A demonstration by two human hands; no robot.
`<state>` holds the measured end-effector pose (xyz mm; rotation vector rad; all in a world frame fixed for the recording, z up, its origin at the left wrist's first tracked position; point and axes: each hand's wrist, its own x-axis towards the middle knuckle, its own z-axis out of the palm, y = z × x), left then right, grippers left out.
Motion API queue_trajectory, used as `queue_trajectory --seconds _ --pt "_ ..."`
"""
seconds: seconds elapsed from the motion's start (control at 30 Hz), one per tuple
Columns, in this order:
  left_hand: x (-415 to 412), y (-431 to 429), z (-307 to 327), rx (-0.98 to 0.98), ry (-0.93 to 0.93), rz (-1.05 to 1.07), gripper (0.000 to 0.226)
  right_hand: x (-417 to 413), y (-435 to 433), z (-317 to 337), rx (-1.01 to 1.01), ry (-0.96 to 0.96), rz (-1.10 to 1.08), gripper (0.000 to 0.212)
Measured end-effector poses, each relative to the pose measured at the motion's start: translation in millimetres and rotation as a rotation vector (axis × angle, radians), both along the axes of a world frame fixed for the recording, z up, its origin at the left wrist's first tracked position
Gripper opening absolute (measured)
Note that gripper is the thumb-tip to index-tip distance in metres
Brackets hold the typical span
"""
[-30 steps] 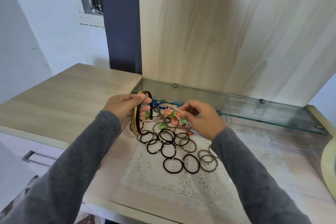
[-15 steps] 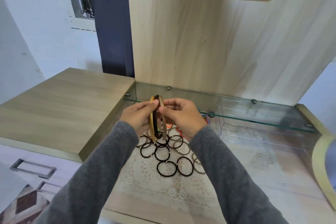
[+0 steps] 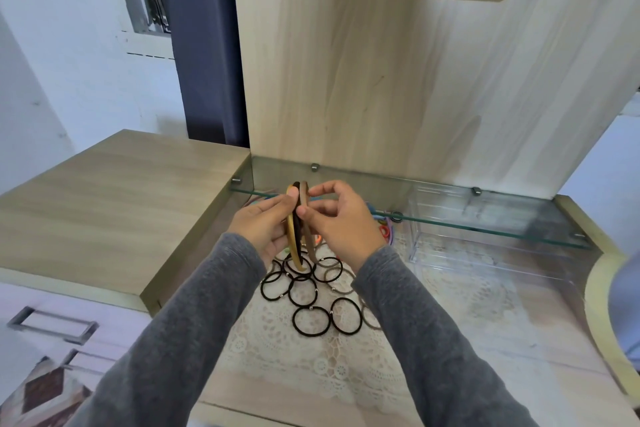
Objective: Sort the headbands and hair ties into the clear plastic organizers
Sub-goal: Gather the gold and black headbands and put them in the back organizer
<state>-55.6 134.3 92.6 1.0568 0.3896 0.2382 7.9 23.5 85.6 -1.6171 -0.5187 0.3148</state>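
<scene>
**Position of the work.** Three headbands [image 3: 295, 250], one gold, one black and one brown, are stacked side by side and held on edge between both hands. They hang above the loose hair ties [image 3: 311, 321] on the lace mat [image 3: 311, 378]. The arches point up and away from the person and the open ends point down toward the ties. The long axis is therefore close to vertical.

**State of the grips.**
- The left grip [image 3: 259, 232] is curled round the stack. Its thumb presses the top of the gold and black bands, and its fingers support them from the left side.
- The right grip [image 3: 341, 222] pinches the brown outer band between thumb and forefinger. Its other fingers are loosely bent and hold nothing.

**Governing relation.** The clear organizer [image 3: 450, 253] stands on the bench [image 3: 519, 340] to the right of both hands, partly under the glass shelf [image 3: 502, 224]. The right grip is the nearer one. The stack lies on its left side, away from the organizer.

**Judgement.** The transfer probably runs rightward and low, below the shelf edge. The upright bands will likely need tilting before they can pass under the shelf. The coloured ties [image 3: 385, 229] lie between the hands and the organizer.
</scene>
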Motion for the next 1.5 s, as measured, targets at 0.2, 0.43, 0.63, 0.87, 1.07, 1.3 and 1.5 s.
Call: queue_trajectory --seconds 0.2,0.43,0.63,0.87,1.07,1.3,1.5 --pt "-1 -3 4 0.013 0.012 -0.041 0.019 3 -7 4 0.019 0.005 0.101 0.023" --pt "1 -3 4 0.039 0.047 -0.087 0.018 10 -11 6 -0.004 -0.025 0.154 0.031" --pt "3 0 2 0.069 0.047 -0.084 0.02 14 -18 10 -0.025 -0.001 0.203 0.032" --pt "4 -4 1 0.0 0.03 -0.114 0.02 12 -17 8 -0.055 -0.032 0.216 0.03" --pt "7 -8 -1 -0.049 0.007 -0.112 0.021 8 -19 11 -0.076 -0.051 0.209 0.029" --pt "9 -10 -1 -0.09 0.019 -0.108 0.012 7 -22 15 -0.104 -0.092 0.21 0.034" --pt "17 -13 -3 0.111 0.065 -0.087 0.028 9 -30 20 -0.035 0.043 0.203 0.037"
